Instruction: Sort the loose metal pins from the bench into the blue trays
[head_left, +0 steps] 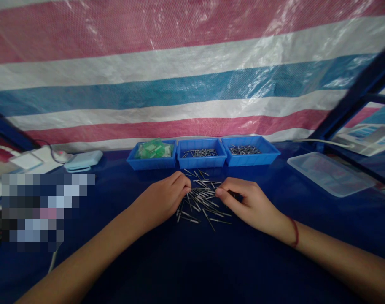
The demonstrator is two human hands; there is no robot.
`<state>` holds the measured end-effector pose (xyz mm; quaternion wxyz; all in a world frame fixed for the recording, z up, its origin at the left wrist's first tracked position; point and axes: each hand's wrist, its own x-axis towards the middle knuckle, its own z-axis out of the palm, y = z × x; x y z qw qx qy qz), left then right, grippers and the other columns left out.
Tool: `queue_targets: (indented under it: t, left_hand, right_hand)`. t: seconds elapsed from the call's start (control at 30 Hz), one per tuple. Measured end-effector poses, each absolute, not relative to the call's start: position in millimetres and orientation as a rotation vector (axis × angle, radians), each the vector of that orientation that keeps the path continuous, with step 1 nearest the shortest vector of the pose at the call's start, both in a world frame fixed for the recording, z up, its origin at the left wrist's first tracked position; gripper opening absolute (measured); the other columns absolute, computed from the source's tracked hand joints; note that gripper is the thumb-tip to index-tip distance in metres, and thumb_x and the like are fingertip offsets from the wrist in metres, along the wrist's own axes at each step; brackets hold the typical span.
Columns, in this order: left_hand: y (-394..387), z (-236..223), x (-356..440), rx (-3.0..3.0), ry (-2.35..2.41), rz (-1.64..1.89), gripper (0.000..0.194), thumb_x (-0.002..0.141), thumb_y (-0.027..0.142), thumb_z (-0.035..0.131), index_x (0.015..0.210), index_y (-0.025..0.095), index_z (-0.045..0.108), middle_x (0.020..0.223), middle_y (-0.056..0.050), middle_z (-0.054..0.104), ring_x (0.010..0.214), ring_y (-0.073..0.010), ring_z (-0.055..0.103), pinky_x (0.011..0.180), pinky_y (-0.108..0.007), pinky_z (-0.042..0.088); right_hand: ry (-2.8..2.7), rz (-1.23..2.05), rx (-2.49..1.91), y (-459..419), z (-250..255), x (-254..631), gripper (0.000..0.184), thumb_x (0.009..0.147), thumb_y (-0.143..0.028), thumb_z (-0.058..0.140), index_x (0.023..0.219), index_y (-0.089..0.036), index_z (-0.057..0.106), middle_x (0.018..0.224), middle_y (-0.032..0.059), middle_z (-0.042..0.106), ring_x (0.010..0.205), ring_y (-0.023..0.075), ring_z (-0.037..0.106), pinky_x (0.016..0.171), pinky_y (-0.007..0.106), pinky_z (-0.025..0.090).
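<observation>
A loose pile of silver blind rivets (202,195) lies spread on the dark blue table, their thin stems pointing many ways. At the pile's left edge, my left hand (167,193) is closed with its fingers curled; whatever it holds is hidden by the fingers. From the right side, my right hand (247,202) reaches in with thumb and forefinger pinched at a blind rivet. Behind the pile, a middle blue bin (202,162) and a right blue bin (254,159) contain more small metal pieces like these.
A left blue bin (151,164) holds green plastic packets (156,148). To the right lies a translucent plastic lid (329,174). A light blue case (84,159) and white items sit at the left. Striped sheeting (192,88) hangs behind, between dark blue frame posts.
</observation>
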<state>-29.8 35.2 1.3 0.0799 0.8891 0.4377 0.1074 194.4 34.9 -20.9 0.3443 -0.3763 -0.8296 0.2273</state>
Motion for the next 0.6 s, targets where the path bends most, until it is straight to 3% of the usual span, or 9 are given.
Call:
queue_targets:
  t: [0.13, 0.2, 0.6]
  left_hand:
    - [24.0, 5.6, -17.5, 2.413, 1.308, 0.436, 0.017, 0.094, 0.022, 0.033, 0.089, 0.018, 0.048, 0.082, 0.000, 0.058, 0.074, -0.0149, 0.056, 0.070, -0.027, 0.042]
    - [17.5, 8.3, -11.2, 2.310, 1.268, 0.461, 0.017, 0.094, 0.024, 0.033, 0.088, 0.019, 0.048, 0.080, 0.000, 0.058, 0.072, -0.0144, 0.056, 0.068, -0.026, 0.042]
    - [4.9, 9.2, 0.9, 1.955, 1.065, 0.512, 0.023, 0.094, 0.031, 0.034, 0.090, 0.018, 0.053, 0.074, 0.002, 0.055, 0.070, -0.0125, 0.054, 0.065, -0.025, 0.040]
  right_hand:
    - [-2.068, 0.645, -0.927, 29.5, -23.1, 190.9, 0.011, 0.086, -0.024, 0.053, 0.085, -0.018, 0.061, 0.074, 0.0013, 0.059, 0.062, 0.0101, 0.053, 0.057, 0.023, 0.042]
    - [-2.018, 0.674, -0.870, 25.4, -22.5, 188.9, 0.010, 0.085, -0.022, 0.055, 0.091, -0.018, 0.062, 0.077, 0.0013, 0.061, 0.064, 0.0099, 0.054, 0.057, 0.022, 0.043]
    - [-1.846, 0.833, -0.719, 13.5, -16.6, 184.5, 0.006, 0.082, -0.016, 0.059, 0.083, -0.019, 0.063, 0.071, -0.0006, 0.061, 0.061, 0.0094, 0.054, 0.055, 0.024, 0.042]
